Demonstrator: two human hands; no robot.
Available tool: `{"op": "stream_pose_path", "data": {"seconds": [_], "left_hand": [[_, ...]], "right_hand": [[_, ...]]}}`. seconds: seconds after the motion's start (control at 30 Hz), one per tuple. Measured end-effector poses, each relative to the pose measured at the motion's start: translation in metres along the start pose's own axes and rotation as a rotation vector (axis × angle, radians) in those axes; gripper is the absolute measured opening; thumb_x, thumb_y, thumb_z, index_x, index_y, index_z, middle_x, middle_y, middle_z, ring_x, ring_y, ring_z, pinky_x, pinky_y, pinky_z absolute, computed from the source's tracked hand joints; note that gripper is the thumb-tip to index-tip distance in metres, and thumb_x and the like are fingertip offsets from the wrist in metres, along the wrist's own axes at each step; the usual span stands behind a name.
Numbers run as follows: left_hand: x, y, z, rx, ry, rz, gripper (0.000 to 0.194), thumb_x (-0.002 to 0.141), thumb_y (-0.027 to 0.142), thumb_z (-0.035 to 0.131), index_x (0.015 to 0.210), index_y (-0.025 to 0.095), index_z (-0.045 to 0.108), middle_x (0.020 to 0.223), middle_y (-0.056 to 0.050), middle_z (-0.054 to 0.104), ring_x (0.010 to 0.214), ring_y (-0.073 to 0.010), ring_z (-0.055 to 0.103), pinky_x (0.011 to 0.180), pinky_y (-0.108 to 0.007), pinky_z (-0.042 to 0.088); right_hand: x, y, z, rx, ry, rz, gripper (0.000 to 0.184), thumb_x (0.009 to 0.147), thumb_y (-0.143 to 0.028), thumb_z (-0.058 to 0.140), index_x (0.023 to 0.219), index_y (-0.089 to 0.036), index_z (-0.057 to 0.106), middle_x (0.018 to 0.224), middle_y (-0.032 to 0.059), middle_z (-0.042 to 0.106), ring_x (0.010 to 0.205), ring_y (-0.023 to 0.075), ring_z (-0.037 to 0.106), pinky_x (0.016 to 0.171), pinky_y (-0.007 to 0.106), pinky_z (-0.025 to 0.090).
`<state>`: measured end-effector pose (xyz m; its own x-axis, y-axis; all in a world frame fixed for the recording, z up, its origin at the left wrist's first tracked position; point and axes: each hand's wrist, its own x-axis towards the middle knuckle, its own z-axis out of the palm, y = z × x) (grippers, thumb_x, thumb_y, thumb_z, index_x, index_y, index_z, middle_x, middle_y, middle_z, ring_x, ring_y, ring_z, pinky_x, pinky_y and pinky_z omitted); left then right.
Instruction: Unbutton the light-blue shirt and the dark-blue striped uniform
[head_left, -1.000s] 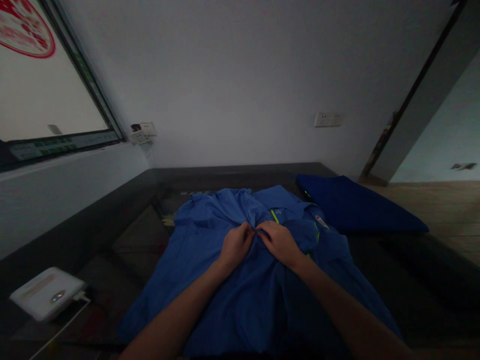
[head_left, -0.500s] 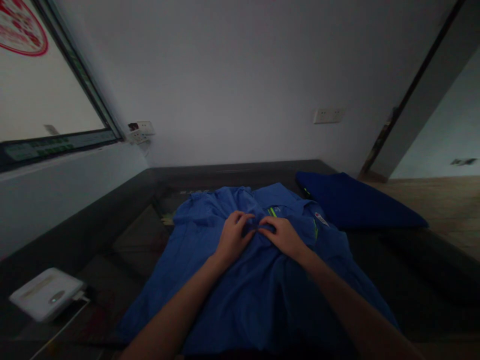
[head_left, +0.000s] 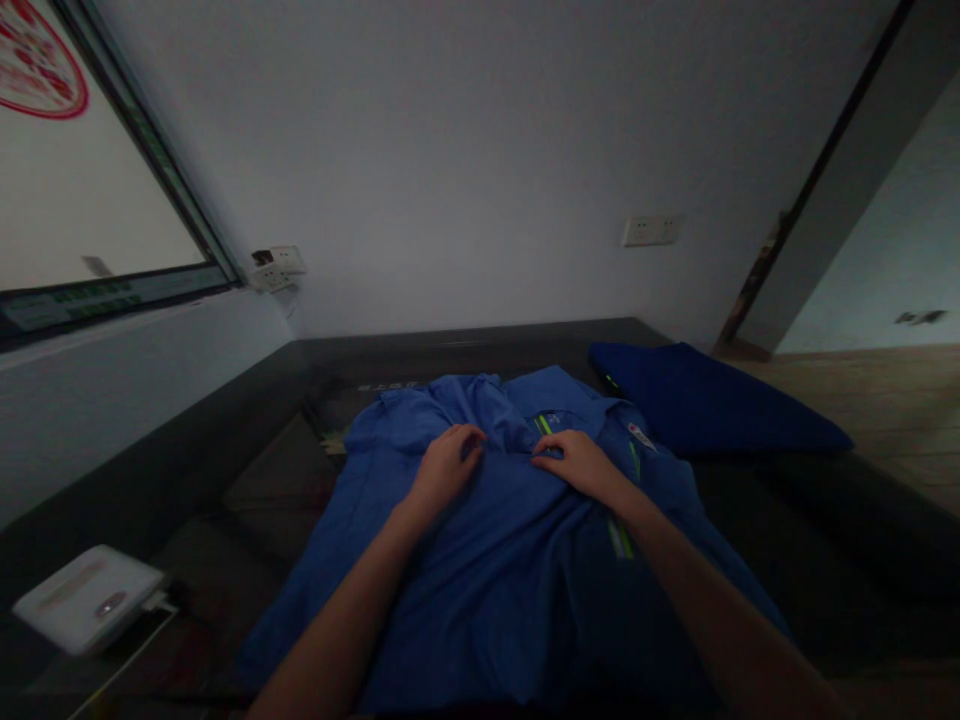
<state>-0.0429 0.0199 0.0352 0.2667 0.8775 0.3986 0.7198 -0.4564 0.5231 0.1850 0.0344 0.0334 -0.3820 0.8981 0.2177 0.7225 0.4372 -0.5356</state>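
A blue work jacket (head_left: 465, 540) with yellow-green and silver strips and a small white badge lies spread and wrinkled on a dark glossy table. On its upper middle, my left hand (head_left: 447, 465) is curled, with thumb and fingertips pinching the cloth. To the right, my right hand (head_left: 581, 462) has thumb and forefinger closed on the same jacket, beside a yellow-green strip. A fold of cloth runs between the two hands. The fingertips are partly lost in the dim light.
A folded dark blue cloth (head_left: 697, 400) lies at the table's right. On the left sits a white box-shaped device (head_left: 90, 600) with a cable. The dark tabletop (head_left: 262, 470) meets a wall bearing sockets (head_left: 651, 230). A window frame is at the upper left.
My hands have moved apart from where they met at the middle, left hand leftward and right hand rightward. The cloth between them lies flatter, and another strip shows near my right forearm.
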Motion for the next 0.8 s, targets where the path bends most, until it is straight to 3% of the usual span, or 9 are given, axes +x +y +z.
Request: {"op": "stream_pose_path", "data": {"seconds": [0.13, 0.3, 0.43, 0.53, 0.6, 0.7, 0.8], "left_hand": [[-0.003, 0.0, -0.001, 0.075, -0.087, -0.053, 0.018, 0.082, 0.015, 0.049, 0.096, 0.02, 0.06, 0.097, -0.005, 0.064, 0.092, -0.0196, 0.059, 0.084, -0.032, 0.046], [-0.008, -0.001, 0.011, 0.201, -0.182, 0.002, 0.032, 0.08, 0.016, 0.055, 0.112, 0.022, 0.055, 0.116, -0.006, 0.058, 0.107, -0.0243, 0.053, 0.093, -0.038, 0.042], [-0.008, -0.003, 0.015, 0.194, -0.158, -0.018, 0.025, 0.082, 0.019, 0.054, 0.108, 0.022, 0.053, 0.114, -0.006, 0.056, 0.103, -0.0207, 0.055, 0.089, -0.033, 0.043], [-0.01, -0.006, 0.014, 0.221, -0.164, -0.033, 0.022, 0.084, 0.025, 0.055, 0.105, 0.022, 0.052, 0.11, -0.006, 0.058, 0.104, -0.022, 0.054, 0.089, -0.036, 0.041], [-0.011, -0.009, 0.013, 0.25, -0.185, -0.036, 0.019, 0.084, 0.029, 0.054, 0.103, 0.023, 0.053, 0.108, -0.005, 0.059, 0.104, -0.0238, 0.053, 0.089, -0.039, 0.04], [-0.012, -0.014, 0.014, 0.288, -0.212, -0.031, 0.015, 0.084, 0.03, 0.055, 0.097, 0.022, 0.053, 0.104, -0.005, 0.062, 0.101, -0.0254, 0.053, 0.086, -0.04, 0.039], [-0.013, -0.018, 0.017, 0.294, -0.225, -0.028, 0.014, 0.084, 0.031, 0.055, 0.093, 0.021, 0.053, 0.099, -0.005, 0.062, 0.097, -0.0248, 0.054, 0.084, -0.039, 0.039]], "right_hand": [[-0.001, 0.008, -0.013, 0.016, -0.078, -0.019, 0.013, 0.078, -0.025, 0.061, 0.083, -0.021, 0.072, 0.089, 0.0048, 0.071, 0.089, 0.0242, 0.063, 0.08, 0.033, 0.042], [-0.004, 0.019, -0.033, 0.063, -0.135, -0.037, 0.012, 0.076, -0.027, 0.062, 0.082, -0.021, 0.071, 0.088, 0.0042, 0.07, 0.087, 0.0234, 0.061, 0.078, 0.032, 0.041], [-0.006, 0.027, -0.039, 0.076, -0.203, -0.04, 0.017, 0.079, -0.031, 0.06, 0.085, -0.019, 0.07, 0.091, 0.0046, 0.069, 0.091, 0.0226, 0.06, 0.082, 0.031, 0.041], [-0.007, 0.026, -0.037, 0.013, -0.222, -0.008, 0.017, 0.08, -0.03, 0.059, 0.088, -0.018, 0.069, 0.094, 0.0051, 0.069, 0.093, 0.0224, 0.06, 0.083, 0.031, 0.041], [-0.009, 0.018, -0.036, -0.076, -0.182, 0.034, 0.014, 0.079, -0.027, 0.061, 0.087, -0.02, 0.068, 0.095, 0.0051, 0.069, 0.093, 0.0227, 0.061, 0.081, 0.031, 0.042], [-0.01, -0.003, -0.031, -0.244, -0.02, 0.064, 0.012, 0.079, -0.023, 0.062, 0.088, -0.022, 0.068, 0.096, 0.0056, 0.069, 0.094, 0.0239, 0.06, 0.078, 0.032, 0.042], [-0.01, -0.029, -0.018, -0.32, 0.143, -0.008, 0.013, 0.083, -0.023, 0.059, 0.092, -0.022, 0.067, 0.096, 0.0067, 0.069, 0.095, 0.0246, 0.059, 0.08, 0.036, 0.041]]}}
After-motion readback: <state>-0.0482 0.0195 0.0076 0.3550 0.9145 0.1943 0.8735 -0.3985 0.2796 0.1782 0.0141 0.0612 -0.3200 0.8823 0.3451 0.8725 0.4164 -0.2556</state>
